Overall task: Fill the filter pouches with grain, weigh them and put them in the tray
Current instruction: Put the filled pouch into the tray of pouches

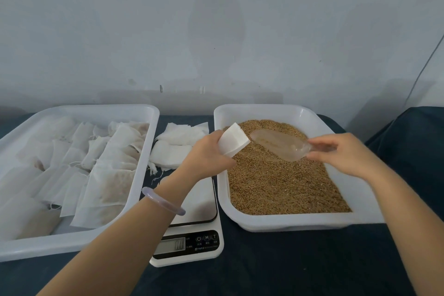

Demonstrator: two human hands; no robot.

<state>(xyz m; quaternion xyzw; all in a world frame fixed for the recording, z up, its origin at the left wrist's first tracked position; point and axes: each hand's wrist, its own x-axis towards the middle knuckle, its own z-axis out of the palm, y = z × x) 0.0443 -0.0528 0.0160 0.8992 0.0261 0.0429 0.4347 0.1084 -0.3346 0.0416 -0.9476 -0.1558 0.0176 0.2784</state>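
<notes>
My left hand (206, 154) grips a white filter pouch (234, 139) and holds it over the left edge of the grain tray (283, 223). My right hand (346, 154) pinches the handle of a clear plastic scoop (281, 143), whose bowl lies just above the brown grain (276, 182), its tip close to the pouch. A white digital scale (189, 243) stands between the two trays, partly under my left forearm. The left tray (144, 175) holds several filled pouches (108, 182).
A loose pile of empty white pouches (177, 144) lies on the dark cloth behind the scale, between the trays. A pale wall rises right behind the trays. Dark cloth covers the table front and the right side.
</notes>
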